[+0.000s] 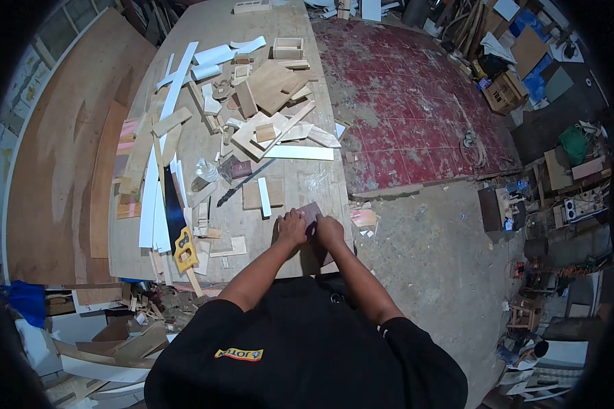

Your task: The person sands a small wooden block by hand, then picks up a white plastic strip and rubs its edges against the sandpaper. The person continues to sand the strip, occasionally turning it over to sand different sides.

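Note:
At the near right edge of the workbench [324, 174], a dark reddish-brown sheet that looks like sandpaper [310, 210] lies between my hands. My left hand [291, 228] has its fingers bent over the sheet's left side. On the other side, my right hand [330, 232] is closed at the sheet's right edge. Part of the sheet runs down towards my body, and my fingers hide some of it. Just left of my hands, a white strip [264, 198] rests across a square wooden board [252, 194].
A handsaw [183, 249] with a yellow handle lies on the left among white strips. Wood offcuts [269, 88] are piled farther up the bench. Another brown sandpaper piece [241, 169] and a clear plastic bag [204, 170] lie mid-bench. A person [525, 351] is at lower right.

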Available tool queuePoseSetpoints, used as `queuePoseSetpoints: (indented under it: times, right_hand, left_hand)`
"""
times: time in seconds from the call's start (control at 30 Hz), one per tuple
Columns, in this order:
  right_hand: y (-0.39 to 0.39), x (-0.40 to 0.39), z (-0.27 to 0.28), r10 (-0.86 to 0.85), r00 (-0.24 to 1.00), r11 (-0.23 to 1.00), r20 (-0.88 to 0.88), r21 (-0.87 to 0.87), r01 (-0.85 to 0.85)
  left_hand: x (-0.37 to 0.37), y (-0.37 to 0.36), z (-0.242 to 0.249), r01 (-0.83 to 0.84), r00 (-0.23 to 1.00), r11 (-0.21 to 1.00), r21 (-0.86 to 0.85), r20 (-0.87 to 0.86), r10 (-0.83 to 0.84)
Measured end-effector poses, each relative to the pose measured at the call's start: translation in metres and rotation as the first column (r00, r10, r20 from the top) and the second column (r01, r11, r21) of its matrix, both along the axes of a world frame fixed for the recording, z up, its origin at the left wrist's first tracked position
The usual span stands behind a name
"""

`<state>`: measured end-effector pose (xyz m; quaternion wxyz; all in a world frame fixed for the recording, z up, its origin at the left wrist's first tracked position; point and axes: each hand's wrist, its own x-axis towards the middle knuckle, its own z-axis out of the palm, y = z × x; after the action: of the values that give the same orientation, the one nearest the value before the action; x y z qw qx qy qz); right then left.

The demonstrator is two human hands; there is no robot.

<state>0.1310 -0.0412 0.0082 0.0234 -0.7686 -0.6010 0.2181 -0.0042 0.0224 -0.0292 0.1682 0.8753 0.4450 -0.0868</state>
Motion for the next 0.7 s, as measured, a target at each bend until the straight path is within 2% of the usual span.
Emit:
queuePoseSetpoints:
  times: [0.07, 0.17, 0.3, 0.4, 0.47, 0.5, 0.57, 0.6, 0.63, 0.7]
  right_hand:
    - [0.006, -0.002, -0.005, -0.081, 0.997, 0.984, 0.0, 0.158, 0.08]
    - [-0.004, -0.003, -0.018, -0.111, 0.993, 0.966, -0.043, 0.229, 0.118]
    - [-0.027, -0.004, -0.015, -0.104, 0.992, 0.976, -0.07, 0.184, 0.116]
    - [-0.033, -0.002, -0.006, -0.073, 0.995, 0.991, -0.064, 0.109, 0.08]
    - [-0.024, 0.004, -0.006, -0.003, 1.0, 0.977, -0.004, -0.211, 0.002]
    - [-0.019, 0.008, -0.002, -0.005, 1.0, 0.978, 0.0, -0.209, 0.005]
    - [-0.007, 0.011, 0.005, 0.209, 0.978, 0.909, -0.001, -0.369, -0.195]
    - [0.0, 0.01, 0.002, 0.215, 0.977, 0.91, 0.0, -0.362, -0.2]
    - [0.006, 0.01, -0.002, 0.148, 0.989, 0.97, 0.001, -0.194, -0.145]
    - [0.012, 0.006, -0.01, -0.018, 0.999, 0.995, -0.029, 0.093, 0.021]
  left_hand:
    - [0.0, 0.0, 0.01, 0.011, 1.0, 1.0, -0.028, -0.004, -0.011]
    - [0.0, -0.002, 0.01, 0.0, 1.0, 1.0, -0.016, 0.006, 0.0]
    - [-0.002, -0.003, 0.008, -0.008, 0.999, 1.0, 0.008, 0.04, 0.008]
    - [-0.002, -0.002, 0.012, -0.005, 1.0, 1.0, -0.015, 0.022, 0.006]
    - [0.002, -0.001, 0.016, 0.0, 1.0, 0.999, -0.035, -0.002, -0.001]
    - [0.003, -0.001, 0.014, 0.006, 1.0, 0.999, -0.041, -0.027, -0.007]
    - [0.003, 0.0, 0.01, 0.009, 0.999, 0.999, -0.04, -0.053, -0.012]
    - [0.003, -0.001, 0.007, -0.006, 1.0, 1.0, -0.006, -0.025, 0.006]
    - [0.003, 0.0, 0.004, -0.024, 1.0, 0.999, 0.027, 0.005, 0.024]
    - [0.0, 0.0, 0.005, -0.022, 1.0, 1.0, 0.0, 0.007, 0.022]
